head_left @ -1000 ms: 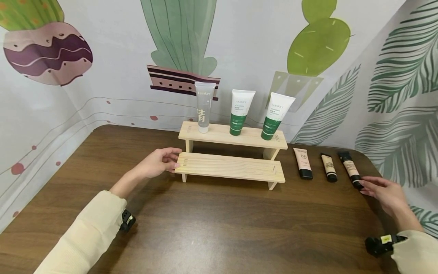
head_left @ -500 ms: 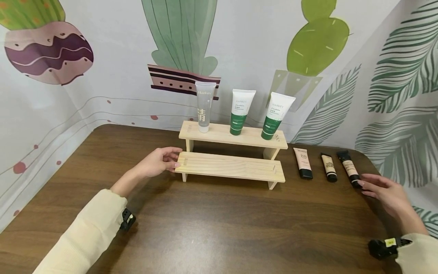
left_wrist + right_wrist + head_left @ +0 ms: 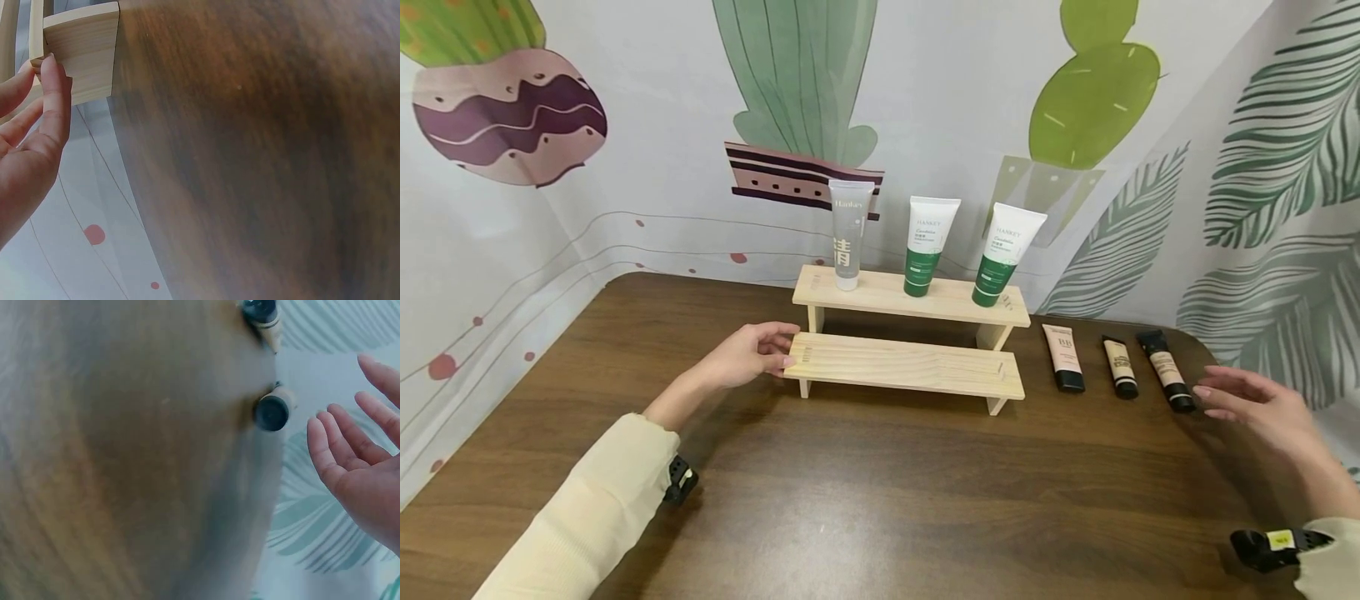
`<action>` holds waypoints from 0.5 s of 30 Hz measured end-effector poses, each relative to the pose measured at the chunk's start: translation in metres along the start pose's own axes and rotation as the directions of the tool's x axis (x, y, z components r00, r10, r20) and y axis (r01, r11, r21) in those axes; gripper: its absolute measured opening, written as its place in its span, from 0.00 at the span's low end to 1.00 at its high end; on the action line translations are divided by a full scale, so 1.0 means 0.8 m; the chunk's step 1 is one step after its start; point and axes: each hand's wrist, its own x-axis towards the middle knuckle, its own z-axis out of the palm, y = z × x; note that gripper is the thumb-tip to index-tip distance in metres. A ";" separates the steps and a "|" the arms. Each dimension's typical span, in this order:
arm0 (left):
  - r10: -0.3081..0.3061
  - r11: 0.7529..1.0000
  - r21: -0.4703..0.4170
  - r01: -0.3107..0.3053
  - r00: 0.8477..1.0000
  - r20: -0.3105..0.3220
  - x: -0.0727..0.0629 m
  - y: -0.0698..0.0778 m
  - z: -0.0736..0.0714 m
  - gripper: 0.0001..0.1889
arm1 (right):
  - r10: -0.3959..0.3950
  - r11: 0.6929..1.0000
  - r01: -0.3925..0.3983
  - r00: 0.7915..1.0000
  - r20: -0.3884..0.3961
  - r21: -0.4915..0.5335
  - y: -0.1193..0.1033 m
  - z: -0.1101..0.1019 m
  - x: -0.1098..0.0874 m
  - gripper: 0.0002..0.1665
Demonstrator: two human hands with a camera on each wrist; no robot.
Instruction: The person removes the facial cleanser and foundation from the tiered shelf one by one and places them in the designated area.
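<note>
My left hand (image 3: 743, 358) pinches the left end of the lower board of a two-step wooden display stand (image 3: 906, 362). In the left wrist view its thumb and finger meet on the board's edge (image 3: 36, 37). My right hand (image 3: 1266, 410) is off to the right, fingers relaxed and holding nothing, just beside a beige tube with black ends (image 3: 1167, 369). The right wrist view shows a gap between the fingertips and that tube's black cap (image 3: 272, 413). A smaller beige tube (image 3: 1121, 367) and a pink BB cream tube (image 3: 1063, 357) lie to its left.
On the upper step stand a clear grey tube (image 3: 850, 233) and two white-and-green tubes (image 3: 928, 242). The brown wooden table (image 3: 880, 500) runs back to a wall cloth (image 3: 662, 150) printed with cacti and leaves.
My right hand has let go of the rightmost beige tube and drawn back to the right. The tube has stayed lying on the table. My left hand has kept its place.
</note>
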 end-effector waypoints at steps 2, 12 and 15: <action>-0.001 1.000 0.003 0.001 1.000 0.000 0.000 0.001 0.000 0.24 | -0.010 0.998 0.010 1.000 0.000 -0.062 -0.012 0.001 0.000 0.20; -0.003 1.000 0.010 0.003 1.000 0.001 0.000 0.000 -0.001 0.24 | -0.129 0.989 0.132 0.990 0.047 -0.060 -0.070 0.035 0.007 0.22; -0.006 1.000 0.008 0.006 1.000 0.001 0.000 0.001 -0.001 0.24 | -0.148 0.987 0.152 0.987 0.059 -0.055 -0.087 0.053 0.009 0.21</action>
